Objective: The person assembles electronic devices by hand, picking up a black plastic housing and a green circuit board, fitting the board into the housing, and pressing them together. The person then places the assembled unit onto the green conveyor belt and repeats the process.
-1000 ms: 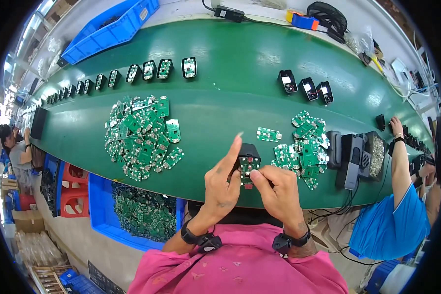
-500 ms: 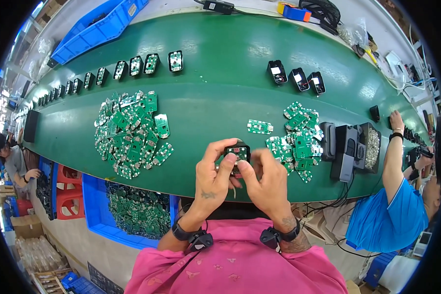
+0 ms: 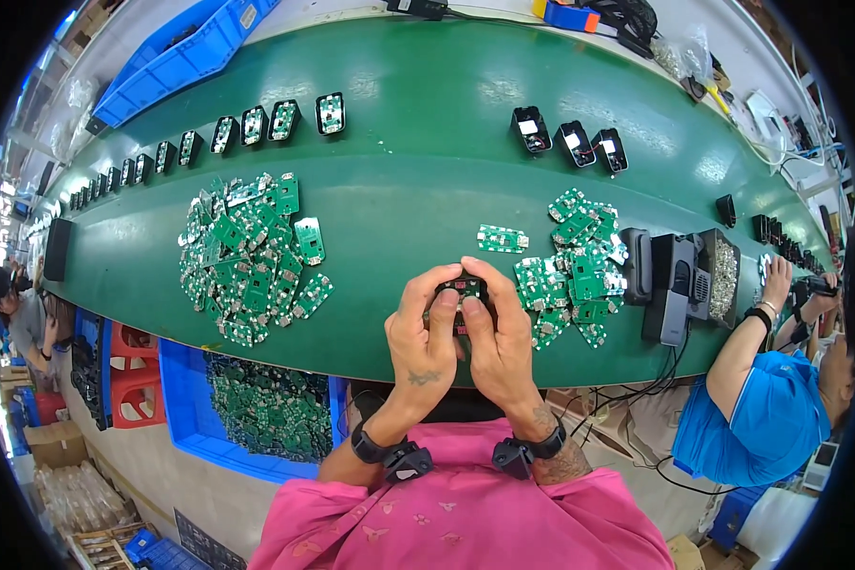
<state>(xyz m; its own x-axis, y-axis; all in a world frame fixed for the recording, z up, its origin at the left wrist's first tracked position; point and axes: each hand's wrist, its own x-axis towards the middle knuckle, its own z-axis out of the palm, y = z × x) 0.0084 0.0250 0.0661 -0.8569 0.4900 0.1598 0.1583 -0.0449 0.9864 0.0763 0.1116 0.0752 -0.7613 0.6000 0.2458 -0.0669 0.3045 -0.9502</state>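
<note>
Between my two hands is a small black plastic case [image 3: 461,284] with a circuit board inside, held over the near edge of the green table. My left hand [image 3: 422,323] wraps its left side, thumb pressing on the board. From the right, my right hand [image 3: 500,328] grips the same case, its thumb on the board too. Much of the case is hidden by my fingers. Just beyond lies a single green circuit board [image 3: 503,238]. A pile of circuit boards [image 3: 579,261] sits right of my hands, and a larger pile of circuit boards [image 3: 252,256] to the left.
A row of filled black cases [image 3: 283,120] runs along the far left. Black cases with wires [image 3: 576,144] stand far right. Beside the right pile are a grey-black device [image 3: 670,290] and a bin of small parts [image 3: 722,275]. A co-worker in blue [image 3: 765,408] sits at right.
My right fingers have closed around the case's right side, and both thumbs now press on the board. The co-worker's arm at right has drawn back toward the near side.
</note>
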